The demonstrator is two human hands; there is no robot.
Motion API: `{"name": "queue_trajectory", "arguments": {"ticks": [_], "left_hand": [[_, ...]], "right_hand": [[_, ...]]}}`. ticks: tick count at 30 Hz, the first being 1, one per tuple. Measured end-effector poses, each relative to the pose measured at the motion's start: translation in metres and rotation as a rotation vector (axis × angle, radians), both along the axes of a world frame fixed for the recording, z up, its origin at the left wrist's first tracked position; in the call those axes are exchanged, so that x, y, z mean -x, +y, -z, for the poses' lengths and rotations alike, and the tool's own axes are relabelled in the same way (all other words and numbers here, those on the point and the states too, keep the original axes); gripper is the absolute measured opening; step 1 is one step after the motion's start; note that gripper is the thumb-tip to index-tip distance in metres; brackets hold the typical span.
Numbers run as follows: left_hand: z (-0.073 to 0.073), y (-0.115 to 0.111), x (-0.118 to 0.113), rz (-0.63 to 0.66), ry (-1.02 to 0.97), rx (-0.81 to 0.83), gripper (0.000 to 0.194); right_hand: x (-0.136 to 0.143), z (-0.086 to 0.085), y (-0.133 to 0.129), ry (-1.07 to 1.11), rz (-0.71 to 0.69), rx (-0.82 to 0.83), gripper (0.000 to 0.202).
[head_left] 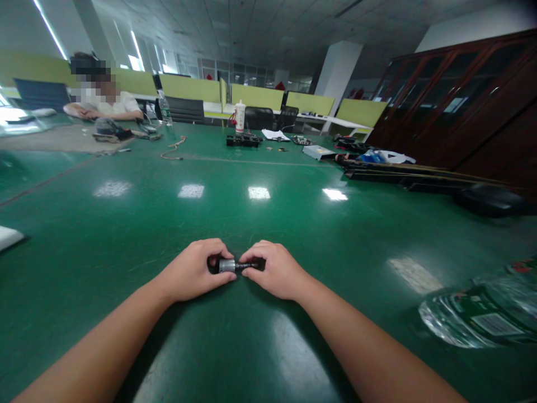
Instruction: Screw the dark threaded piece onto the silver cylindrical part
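A small silver metal cylinder (227, 265) lies just above the green tabletop (210, 210), between the thumb and fingers of my left hand (197, 270). From its right end a thin dark threaded shaft (247, 266) sticks out toward my right hand (274, 270), whose thumb and fingers pinch it. The two hands face each other with their fingertips nearly meeting. Parts of both pieces are hidden by my fingers, and whether they are joined I cannot tell.
At right lies a clear plastic bottle (478, 313). Farther back are a black device (243, 140), a white cup (239, 116), a cord (173, 148), a grey box (319, 152) and long dark bars (377, 174). A person (107, 103) sits at the far left.
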State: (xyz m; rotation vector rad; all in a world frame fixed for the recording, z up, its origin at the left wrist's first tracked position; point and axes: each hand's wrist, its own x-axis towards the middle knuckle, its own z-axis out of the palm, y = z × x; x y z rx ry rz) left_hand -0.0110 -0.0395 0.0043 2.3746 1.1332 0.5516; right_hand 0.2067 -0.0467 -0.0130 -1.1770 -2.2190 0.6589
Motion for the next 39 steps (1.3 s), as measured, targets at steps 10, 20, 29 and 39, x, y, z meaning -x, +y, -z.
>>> {"name": "queue_trajectory", "arguments": {"ticks": [10, 20, 29, 39], "left_hand": [[0.0001, 0.0011, -0.0006, 0.000, -0.010, 0.007, 0.022], [-0.0009, 0.0006, -0.0006, -0.012, -0.002, 0.015, 0.021], [0.0002, 0.0014, 0.0008, -0.007, -0.002, 0.002, 0.022], [-0.0003, 0.0019, 0.0005, -0.001, -0.002, 0.006, 0.022]], "right_hand": [[-0.0005, -0.0003, -0.0002, -0.007, 0.000, -0.008, 0.016], [-0.0007, 0.0003, 0.0004, -0.012, -0.005, -0.009, 0.015], [-0.0011, -0.0010, 0.0003, -0.008, -0.003, -0.008, 0.014], [-0.0020, -0.0015, -0.0002, -0.002, 0.001, 0.005, 0.013]]}}
